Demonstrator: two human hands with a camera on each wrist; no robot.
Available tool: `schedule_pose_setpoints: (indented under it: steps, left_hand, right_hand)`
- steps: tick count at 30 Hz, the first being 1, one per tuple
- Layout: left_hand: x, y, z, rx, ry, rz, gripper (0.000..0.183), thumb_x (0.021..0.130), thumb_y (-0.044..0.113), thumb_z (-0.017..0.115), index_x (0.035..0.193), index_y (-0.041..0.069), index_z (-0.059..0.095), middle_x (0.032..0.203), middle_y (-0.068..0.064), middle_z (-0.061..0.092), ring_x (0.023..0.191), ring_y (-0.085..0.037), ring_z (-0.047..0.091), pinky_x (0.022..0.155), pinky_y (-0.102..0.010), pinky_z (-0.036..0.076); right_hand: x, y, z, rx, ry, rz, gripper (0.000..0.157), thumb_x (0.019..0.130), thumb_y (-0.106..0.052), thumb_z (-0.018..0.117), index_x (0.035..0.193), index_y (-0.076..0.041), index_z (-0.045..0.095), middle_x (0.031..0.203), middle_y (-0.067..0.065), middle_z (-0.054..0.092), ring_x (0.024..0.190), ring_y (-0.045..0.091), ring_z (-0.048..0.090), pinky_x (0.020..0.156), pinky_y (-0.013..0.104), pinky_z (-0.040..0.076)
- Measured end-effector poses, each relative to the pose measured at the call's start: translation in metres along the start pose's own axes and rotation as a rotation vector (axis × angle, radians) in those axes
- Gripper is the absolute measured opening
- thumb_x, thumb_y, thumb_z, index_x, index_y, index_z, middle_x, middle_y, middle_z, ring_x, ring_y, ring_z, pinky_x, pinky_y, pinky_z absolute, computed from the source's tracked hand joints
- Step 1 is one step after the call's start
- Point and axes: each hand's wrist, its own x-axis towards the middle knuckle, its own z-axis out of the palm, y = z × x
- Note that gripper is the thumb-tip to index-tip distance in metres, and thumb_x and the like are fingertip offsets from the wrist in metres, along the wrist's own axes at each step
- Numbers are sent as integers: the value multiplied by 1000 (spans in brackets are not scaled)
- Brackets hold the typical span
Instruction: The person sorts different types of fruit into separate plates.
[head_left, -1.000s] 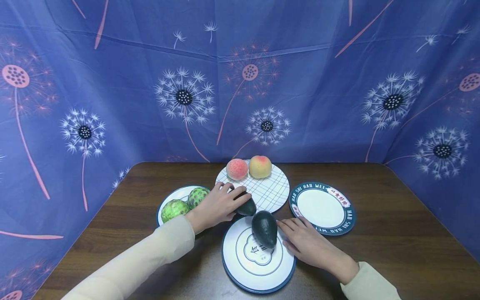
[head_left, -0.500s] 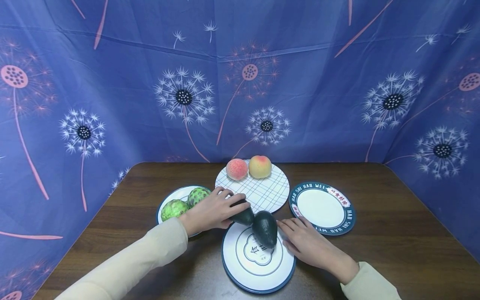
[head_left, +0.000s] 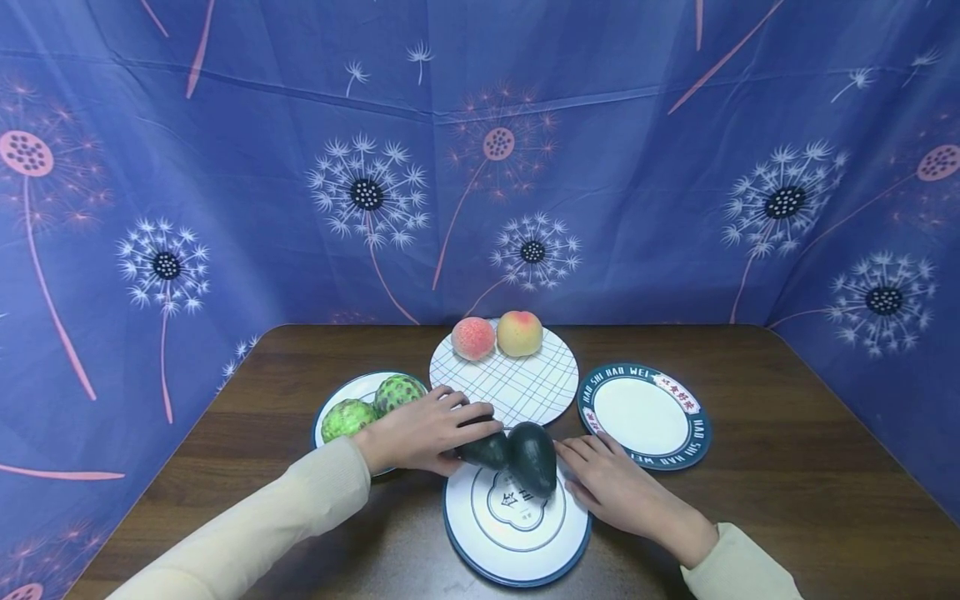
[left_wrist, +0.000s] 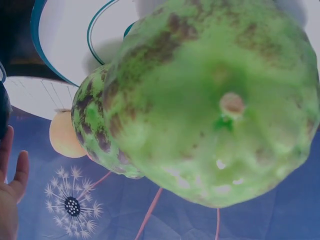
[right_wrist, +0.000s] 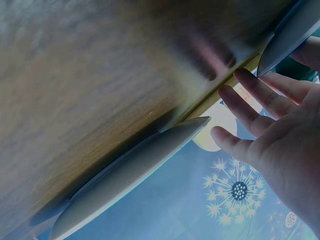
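Observation:
My left hand (head_left: 427, 429) grips a dark green avocado (head_left: 483, 451) from above, at the far left rim of the near white plate (head_left: 517, 565). That avocado touches or nearly touches a second avocado (head_left: 532, 460), which lies on the plate. My right hand (head_left: 626, 487) is at the plate's right rim, its fingers fairly straight in the right wrist view and curled round nothing. Whether it presses on the rim I cannot tell. In the left wrist view, a green knobbly fruit (left_wrist: 215, 110) fills the middle, and only part of my left hand (left_wrist: 11, 190) shows.
Two green dark-spotted fruits (head_left: 348, 418) sit on a plate (head_left: 330, 408) beside my left forearm. Behind, a checked plate (head_left: 525, 387) bears a pinkish-red fruit (head_left: 473, 338) and a peach (head_left: 520, 333). A green-rimmed plate (head_left: 643, 417) stands right. Patterned blue cloth (head_left: 630, 208) hangs behind the table.
My left hand has brought its avocado from the checked plate's near edge toward me, onto the near plate's left side. The other avocado has shifted slightly right. My right hand stays put.

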Motion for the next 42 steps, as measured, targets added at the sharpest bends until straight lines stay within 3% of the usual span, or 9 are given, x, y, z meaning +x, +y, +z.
schedule_pose_setpoints:
  steps: [12, 23, 42]
  left_hand:
    - [-2, 7, 3, -74, 61, 116, 69, 78, 50, 62, 136, 25, 35, 130, 3, 47, 101, -15, 51, 90, -34, 45]
    - [0, 15, 2, -75, 21, 182, 67, 81, 52, 57, 136, 21, 35, 132, 5, 47, 106, -12, 50, 90, -31, 45]
    - [5, 24, 1, -104, 26, 257, 64, 85, 55, 51, 136, 19, 36, 133, 3, 46, 106, -10, 50, 92, -27, 44]
  right_hand:
    - [0, 0, 0, 3, 0, -2, 50, 85, -30, 62, 129, -9, 51, 125, 6, 56, 118, 26, 50, 100, 58, 32]
    - [-1, 1, 0, 7, -1, 0, 50, 85, -30, 62, 129, -9, 51, 125, 7, 56, 118, 27, 51, 101, 58, 32]
    - [-2, 1, -1, 41, -9, 14, 50, 85, -29, 62, 129, -9, 50, 126, 7, 56, 120, 28, 49, 101, 59, 31]
